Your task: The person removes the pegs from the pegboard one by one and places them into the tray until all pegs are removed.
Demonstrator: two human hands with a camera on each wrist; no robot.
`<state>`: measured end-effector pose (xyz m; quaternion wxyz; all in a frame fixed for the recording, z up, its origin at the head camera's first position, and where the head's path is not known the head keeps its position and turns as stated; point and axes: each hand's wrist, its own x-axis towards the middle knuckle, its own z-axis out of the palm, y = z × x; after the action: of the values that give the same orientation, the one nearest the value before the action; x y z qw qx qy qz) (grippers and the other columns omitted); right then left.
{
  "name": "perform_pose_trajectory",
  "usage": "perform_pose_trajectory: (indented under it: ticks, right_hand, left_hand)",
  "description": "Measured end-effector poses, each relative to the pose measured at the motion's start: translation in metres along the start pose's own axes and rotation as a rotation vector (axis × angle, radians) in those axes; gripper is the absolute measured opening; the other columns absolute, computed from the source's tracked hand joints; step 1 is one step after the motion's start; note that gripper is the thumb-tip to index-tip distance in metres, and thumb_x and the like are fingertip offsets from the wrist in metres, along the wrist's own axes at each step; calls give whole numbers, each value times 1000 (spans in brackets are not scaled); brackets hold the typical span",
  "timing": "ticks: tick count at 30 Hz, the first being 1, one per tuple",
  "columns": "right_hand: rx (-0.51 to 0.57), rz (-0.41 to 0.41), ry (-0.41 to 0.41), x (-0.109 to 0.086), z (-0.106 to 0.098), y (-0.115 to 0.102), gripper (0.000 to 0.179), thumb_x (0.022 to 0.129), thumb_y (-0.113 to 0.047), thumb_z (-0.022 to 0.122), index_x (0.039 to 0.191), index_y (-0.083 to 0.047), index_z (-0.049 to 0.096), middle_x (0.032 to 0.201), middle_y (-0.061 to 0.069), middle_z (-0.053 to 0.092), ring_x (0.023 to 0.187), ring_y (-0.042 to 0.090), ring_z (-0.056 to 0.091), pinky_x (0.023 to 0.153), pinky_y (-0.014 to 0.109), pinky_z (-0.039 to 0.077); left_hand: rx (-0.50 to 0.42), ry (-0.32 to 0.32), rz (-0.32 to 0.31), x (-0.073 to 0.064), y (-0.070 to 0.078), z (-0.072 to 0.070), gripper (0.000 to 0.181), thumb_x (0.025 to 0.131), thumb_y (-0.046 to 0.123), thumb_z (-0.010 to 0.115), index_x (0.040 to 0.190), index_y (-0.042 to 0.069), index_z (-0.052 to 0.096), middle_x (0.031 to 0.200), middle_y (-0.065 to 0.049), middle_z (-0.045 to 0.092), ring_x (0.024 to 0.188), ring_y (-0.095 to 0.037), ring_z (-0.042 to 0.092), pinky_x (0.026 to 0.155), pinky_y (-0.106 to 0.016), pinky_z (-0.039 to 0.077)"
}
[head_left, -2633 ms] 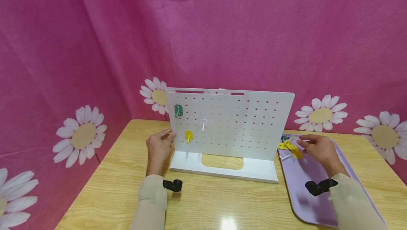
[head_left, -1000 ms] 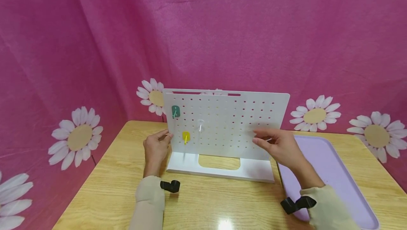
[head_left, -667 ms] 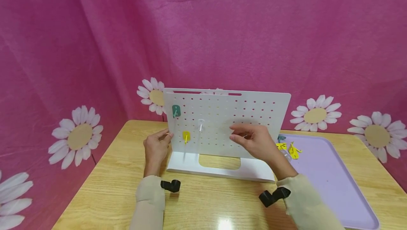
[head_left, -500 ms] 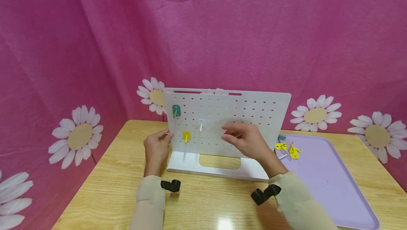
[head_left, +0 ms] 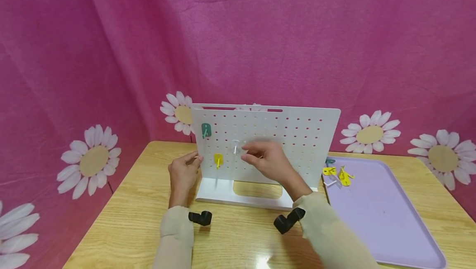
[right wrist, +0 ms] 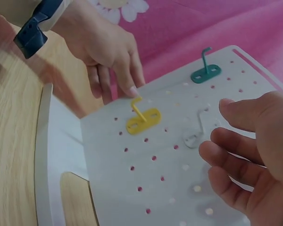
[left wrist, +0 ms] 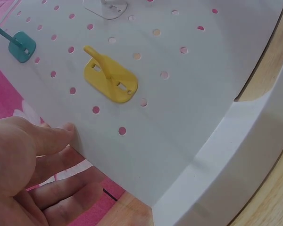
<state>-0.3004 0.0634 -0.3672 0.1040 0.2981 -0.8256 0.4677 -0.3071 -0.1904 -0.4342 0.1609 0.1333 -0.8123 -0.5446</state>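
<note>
A white pegboard (head_left: 265, 130) stands upright on its base. My left hand (head_left: 182, 174) grips its left edge, thumb on the front face and the other fingers behind, as the left wrist view (left wrist: 42, 165) also has it. Fixed on the board are a green hook (head_left: 206, 130) at upper left, a yellow hook (left wrist: 111, 80) lower down, and a clear hook (right wrist: 200, 125) to their right. My right hand (head_left: 267, 159) hovers just right of the clear hook. Its thumb and fingers are parted and hold nothing; in the right wrist view they look close to the hook but apart from it.
At right lies a purple tray (head_left: 379, 215). Near its left end are yellow hooks (head_left: 345, 177), a dark green hook (head_left: 329, 161) and a clear hook (head_left: 332, 182). A pink flowered curtain (head_left: 260, 46) hangs behind the wooden table (head_left: 230, 236).
My right hand has left the hooks on the tray and moved left across the board to the clear hook. My left hand stays at the board's edge.
</note>
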Motion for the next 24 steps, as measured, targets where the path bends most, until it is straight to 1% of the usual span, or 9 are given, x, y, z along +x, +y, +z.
perform_pose_trajectory:
  ticks: [5,10,13,17,19,24]
  right_hand:
    - [-39,13,6,7,13,-2,21,87,-8,78,106,2,76,88,5,73,74,14,66,63,29,55]
    - [-79,67,-15,12,24,-4,18,89,-11,77,105,-1,78,88,1,72,73,14,62,61,29,53]
    - [-82,104,-24,14,30,-5,15,91,-11,75,103,-3,78,86,-1,70,71,15,60,59,29,52]
    - [-78,129,-8,14,34,-4,12,91,-9,74,101,-3,78,81,-2,68,69,16,57,58,29,50]
    - [-77,132,3,14,35,-3,11,91,-8,74,100,-3,79,80,-3,68,69,16,56,58,30,49]
    - [-104,96,35,13,35,-4,11,90,-8,75,99,-3,79,81,-2,69,68,15,57,58,28,50]
  left_hand:
    - [-12,0,-7,-1,0,0,32,95,19,72,126,12,72,121,-11,69,95,-25,67,74,-32,58]
    - [-10,6,4,0,-1,-1,31,94,19,73,125,12,72,119,-12,70,92,-25,67,70,-30,57]
    - [-6,8,8,0,-1,-1,31,94,19,72,125,12,72,120,-11,69,95,-24,67,72,-31,57]
    - [-8,-4,3,0,-2,-2,32,95,18,71,126,13,71,125,-10,67,100,-25,66,78,-33,57]
    - [-12,-11,-3,0,-2,-2,32,95,18,71,127,13,71,126,-10,67,101,-25,66,79,-34,57]
    - [-10,-5,0,0,-2,-1,32,95,19,72,126,12,71,121,-11,69,95,-25,66,72,-31,57]
